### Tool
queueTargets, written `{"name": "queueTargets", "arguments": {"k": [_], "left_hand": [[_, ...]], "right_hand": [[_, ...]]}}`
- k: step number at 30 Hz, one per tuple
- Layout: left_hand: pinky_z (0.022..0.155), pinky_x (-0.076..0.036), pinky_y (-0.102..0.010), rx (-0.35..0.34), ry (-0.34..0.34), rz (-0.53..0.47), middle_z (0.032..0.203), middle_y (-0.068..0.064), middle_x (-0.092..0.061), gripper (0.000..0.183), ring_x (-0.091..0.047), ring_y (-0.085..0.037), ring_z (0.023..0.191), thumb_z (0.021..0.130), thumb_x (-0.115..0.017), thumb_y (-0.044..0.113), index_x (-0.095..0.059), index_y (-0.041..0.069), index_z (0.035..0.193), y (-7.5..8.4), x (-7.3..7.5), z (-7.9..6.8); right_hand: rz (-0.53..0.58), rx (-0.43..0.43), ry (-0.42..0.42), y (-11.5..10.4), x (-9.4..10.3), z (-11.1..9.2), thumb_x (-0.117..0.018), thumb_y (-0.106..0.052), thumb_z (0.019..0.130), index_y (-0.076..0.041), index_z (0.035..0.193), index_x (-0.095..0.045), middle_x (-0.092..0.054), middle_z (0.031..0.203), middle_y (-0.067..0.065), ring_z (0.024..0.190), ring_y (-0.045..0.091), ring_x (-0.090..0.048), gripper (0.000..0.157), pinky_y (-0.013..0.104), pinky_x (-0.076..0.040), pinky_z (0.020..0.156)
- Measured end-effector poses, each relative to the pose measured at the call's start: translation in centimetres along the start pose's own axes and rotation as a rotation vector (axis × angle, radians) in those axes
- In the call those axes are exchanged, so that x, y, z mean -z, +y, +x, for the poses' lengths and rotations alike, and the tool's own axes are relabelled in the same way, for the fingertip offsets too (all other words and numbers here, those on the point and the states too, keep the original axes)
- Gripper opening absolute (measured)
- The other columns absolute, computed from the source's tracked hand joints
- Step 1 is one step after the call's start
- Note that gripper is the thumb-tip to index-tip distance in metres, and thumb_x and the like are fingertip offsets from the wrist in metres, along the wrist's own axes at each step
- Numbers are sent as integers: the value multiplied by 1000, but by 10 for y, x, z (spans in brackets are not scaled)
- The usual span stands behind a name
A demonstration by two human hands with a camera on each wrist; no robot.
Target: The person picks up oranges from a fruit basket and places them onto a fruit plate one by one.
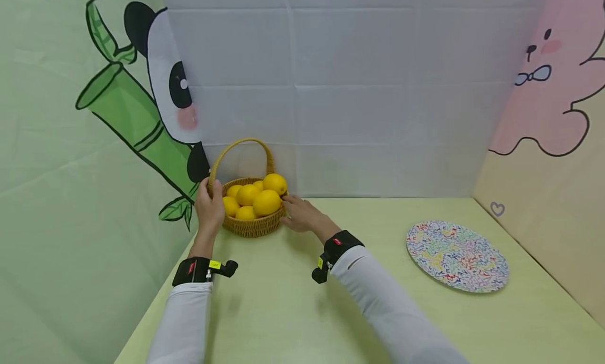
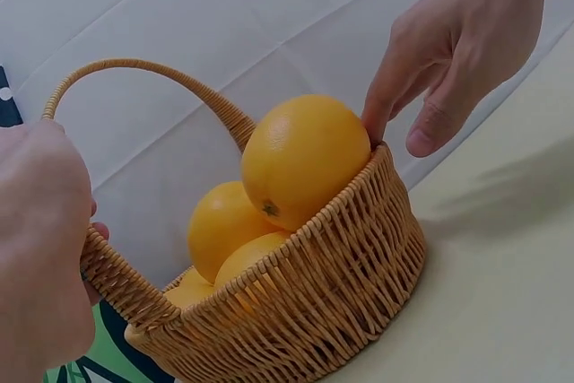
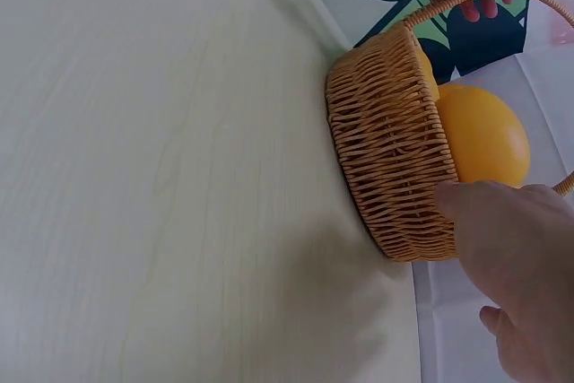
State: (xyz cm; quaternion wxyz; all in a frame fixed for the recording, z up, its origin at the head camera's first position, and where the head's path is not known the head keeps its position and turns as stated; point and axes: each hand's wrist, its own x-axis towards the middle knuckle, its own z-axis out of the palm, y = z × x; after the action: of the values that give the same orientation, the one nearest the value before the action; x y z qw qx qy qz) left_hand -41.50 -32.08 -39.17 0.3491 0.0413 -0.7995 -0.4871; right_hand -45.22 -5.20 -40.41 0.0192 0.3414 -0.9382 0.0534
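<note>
A wicker basket (image 1: 253, 228) with an arched handle (image 2: 139, 64) stands on the table near the back wall. Several yellow-orange oranges (image 1: 267, 203) fill it, and the topmost orange (image 2: 305, 161) rises above the rim. At the basket's left side, my left hand (image 1: 209, 209) grips the lower part of the handle, with the fingertips behind it. On the other side, my right hand (image 1: 303, 215) touches the rim beside the top orange with its fingers fairly straight. The right thumb (image 2: 437, 125) stays apart from the basket. In the right wrist view, this hand covers part of the rim.
A round, multicoloured speckled plate (image 1: 457, 256) lies on the table's right side. Behind the basket hangs a white backdrop (image 1: 354, 101). A green panel (image 1: 56, 196) with a painted panda and bamboo borders the left, and a beige panel (image 1: 543, 211) borders the right.
</note>
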Motion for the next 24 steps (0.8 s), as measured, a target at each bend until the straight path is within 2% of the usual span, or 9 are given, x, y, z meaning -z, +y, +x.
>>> {"name": "queueTargets", "arguments": {"k": [3, 9, 13, 17, 24], "left_hand": [[97, -39, -50, 26, 10, -2, 122, -19, -55, 63, -51, -34, 110, 111, -29, 54, -48, 4, 144, 2, -4, 5], [71, -36, -36, 42, 32, -1, 91, -10, -50, 59, -48, -26, 81, 110, -25, 56, -52, 4, 111, 5, -10, 8], [63, -35, -32, 43, 30, -1, 80, -5, -48, 56, -47, -22, 69, 110, -27, 58, -49, 9, 95, 4, -13, 3], [59, -38, -31, 53, 31, -25, 74, -3, -49, 62, -50, -20, 65, 108, -27, 62, -50, 9, 86, 3, -16, -4], [51, -36, -29, 4, 47, -73, 61, 2, -48, 69, -49, -19, 55, 109, -28, 61, -53, 6, 74, 7, -18, -14]], "right_hand": [[-29, -4, 13, 2, -1, 2, -51, -31, 110, -4, 159, -38, -33, 164, 11, 151, 28, -21, 58, 51, -26, 121], [-59, -1, 66, 10, -6, 0, -53, -26, 109, -5, 153, -47, -44, 156, 9, 147, 25, -31, 49, 46, -32, 119], [-49, 33, 132, 14, -9, -4, -56, -21, 108, -5, 141, -56, -56, 141, 8, 129, 23, -49, 37, 38, -43, 109], [0, 77, 196, 17, -13, -11, -60, -15, 106, -4, 127, -63, -62, 122, 7, 107, 21, -57, 24, 33, -51, 94], [54, 118, 288, 24, -16, -24, -64, -13, 104, -3, 116, -69, -64, 108, 5, 96, 18, -58, 17, 34, -52, 88]]}}
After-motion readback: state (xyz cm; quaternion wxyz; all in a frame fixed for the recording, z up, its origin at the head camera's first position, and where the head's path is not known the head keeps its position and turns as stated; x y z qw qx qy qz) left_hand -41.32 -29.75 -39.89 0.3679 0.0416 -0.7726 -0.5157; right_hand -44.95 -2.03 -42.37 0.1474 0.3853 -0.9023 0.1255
